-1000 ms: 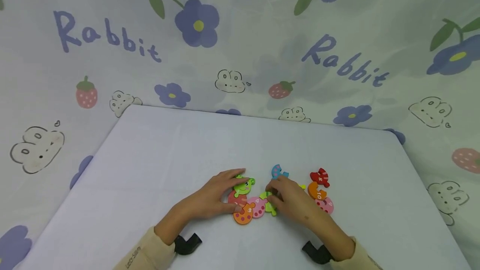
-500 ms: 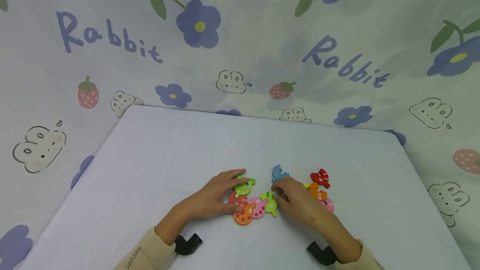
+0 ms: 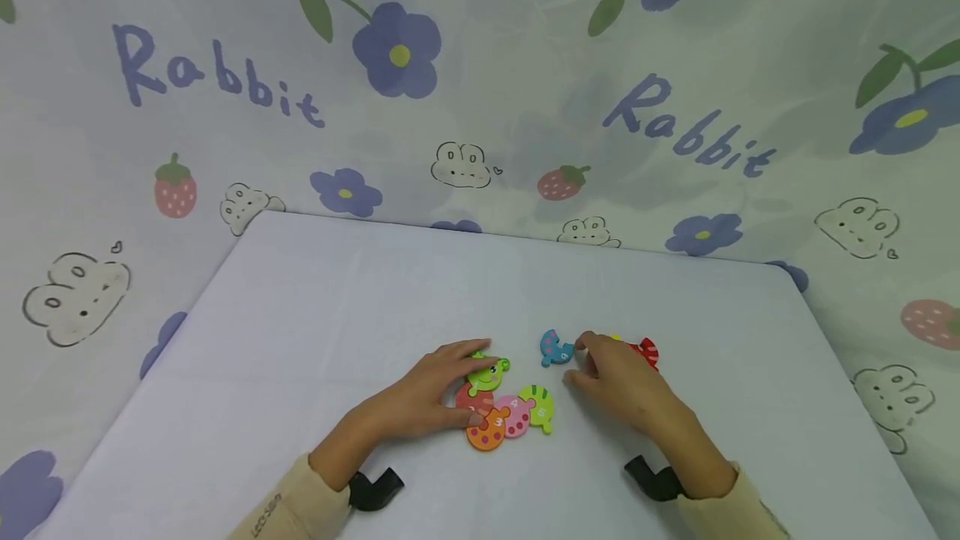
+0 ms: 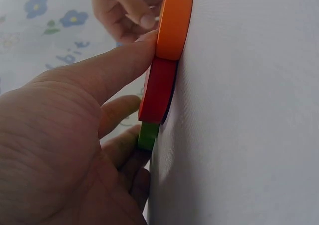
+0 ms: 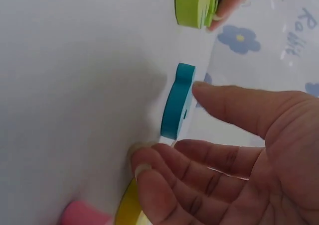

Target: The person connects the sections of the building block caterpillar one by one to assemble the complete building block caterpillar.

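Observation:
My left hand [image 3: 420, 394] rests over a row of joined caterpillar puzzle pieces, thumb on the orange piece numbered 3 [image 3: 486, 433] and fingers across the green face piece [image 3: 487, 377]. A red piece [image 4: 158, 90] lies between those two, partly covered. The pink piece numbered 4 [image 3: 516, 418] and the green striped piece numbered 5 [image 3: 538, 405] continue the row rightward. Just right of a separate blue piece [image 3: 553, 350] hovers my right hand [image 3: 626, 377]. Its thumb and loosely bent fingers stand around the blue piece in the right wrist view, seemingly not gripping it.
Under and behind my right hand lie a red piece [image 3: 648, 352] and a yellow piece [image 5: 128, 205], both partly hidden, plus a pink piece [image 5: 84, 215]. A white cloth covers the table [image 3: 360, 290]. Behind it hangs a printed curtain [image 3: 510, 90].
My right hand has left the green striped piece and moved right and slightly away, to beside the blue piece, covering more loose pieces. The left hand stays put.

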`<control>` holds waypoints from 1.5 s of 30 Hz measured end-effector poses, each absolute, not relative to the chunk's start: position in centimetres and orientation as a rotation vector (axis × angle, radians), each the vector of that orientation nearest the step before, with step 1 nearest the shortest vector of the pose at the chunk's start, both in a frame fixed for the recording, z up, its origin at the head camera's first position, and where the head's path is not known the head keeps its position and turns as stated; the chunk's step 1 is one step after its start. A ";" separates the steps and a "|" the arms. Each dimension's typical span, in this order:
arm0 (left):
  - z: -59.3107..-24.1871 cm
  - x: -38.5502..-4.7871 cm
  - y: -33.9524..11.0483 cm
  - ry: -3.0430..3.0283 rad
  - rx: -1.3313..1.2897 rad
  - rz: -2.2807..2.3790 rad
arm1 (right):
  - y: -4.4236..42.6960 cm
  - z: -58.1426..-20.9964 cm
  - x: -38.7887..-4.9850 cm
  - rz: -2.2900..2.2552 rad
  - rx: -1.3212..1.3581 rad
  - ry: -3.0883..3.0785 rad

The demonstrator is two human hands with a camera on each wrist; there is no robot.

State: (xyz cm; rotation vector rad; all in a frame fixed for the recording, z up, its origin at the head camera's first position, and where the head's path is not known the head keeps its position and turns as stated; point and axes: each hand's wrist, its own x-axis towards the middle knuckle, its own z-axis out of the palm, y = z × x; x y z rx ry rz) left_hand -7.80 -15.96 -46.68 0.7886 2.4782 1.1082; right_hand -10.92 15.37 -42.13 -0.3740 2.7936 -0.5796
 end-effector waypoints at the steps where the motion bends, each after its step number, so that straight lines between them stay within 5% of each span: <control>1: -46.7 -7.8 -16.0 2.474 0.787 1.111 | 15.1 -42.1 -11.1 -0.561 -0.383 2.815; 16: -47.2 -8.1 -15.0 2.453 0.828 1.103 | 11.7 -42.6 -12.6 -0.312 -0.419 2.858; 33: -46.8 -7.9 -15.9 2.473 0.822 1.102 | 13.2 -41.9 -4.0 -0.223 -0.711 2.855; 45: -46.8 -7.9 -16.1 2.470 0.811 1.116 | 12.8 -42.7 -2.0 -0.167 -0.699 2.917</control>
